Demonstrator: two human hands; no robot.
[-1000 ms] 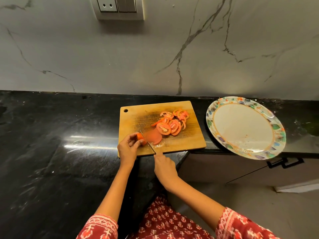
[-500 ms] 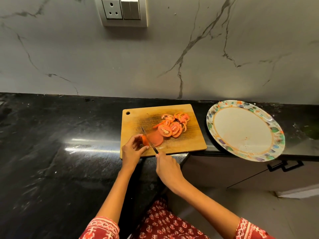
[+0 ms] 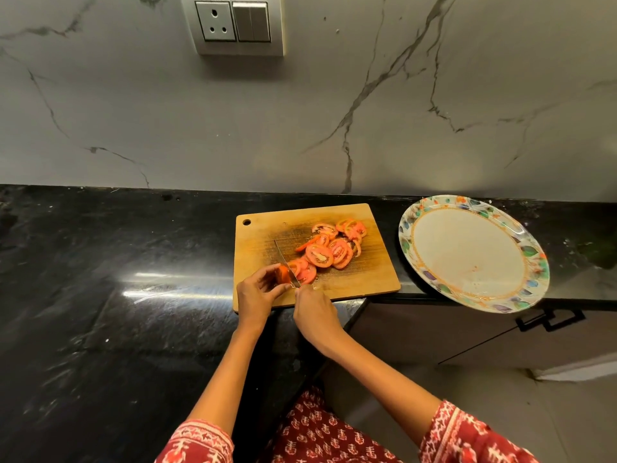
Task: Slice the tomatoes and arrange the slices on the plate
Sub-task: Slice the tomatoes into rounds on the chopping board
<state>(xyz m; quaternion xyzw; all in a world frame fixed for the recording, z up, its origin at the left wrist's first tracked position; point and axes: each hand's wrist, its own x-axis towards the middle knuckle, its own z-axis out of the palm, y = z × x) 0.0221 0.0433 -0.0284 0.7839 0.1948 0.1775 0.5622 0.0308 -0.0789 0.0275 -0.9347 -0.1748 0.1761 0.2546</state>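
A wooden cutting board [image 3: 260, 235] lies on the black counter. Several red tomato slices [image 3: 329, 245] are piled on its middle and right part. My left hand [image 3: 257, 295] pinches a small end piece of tomato [image 3: 283, 274] at the board's near edge. My right hand [image 3: 314, 314] grips a knife [image 3: 283, 260]; its handle is hidden in my fist, and the thin blade stands against the piece's cut face and points away from me. A white plate with a coloured leaf rim [image 3: 409, 242] rests to the right of the board, holding no slices.
The black stone counter [image 3: 110, 279] stretches left of the board and ends at a corner under the board's near right edge. The plate overhangs the counter edge above a cabinet door with a black handle [image 3: 551, 320]. A marble wall with a socket [image 3: 238, 25] stands behind.
The tomato piece in my left hand has become smaller, and fresh slices lie beside the blade. The view has tilted up, so board and plate sit lower in the frame.
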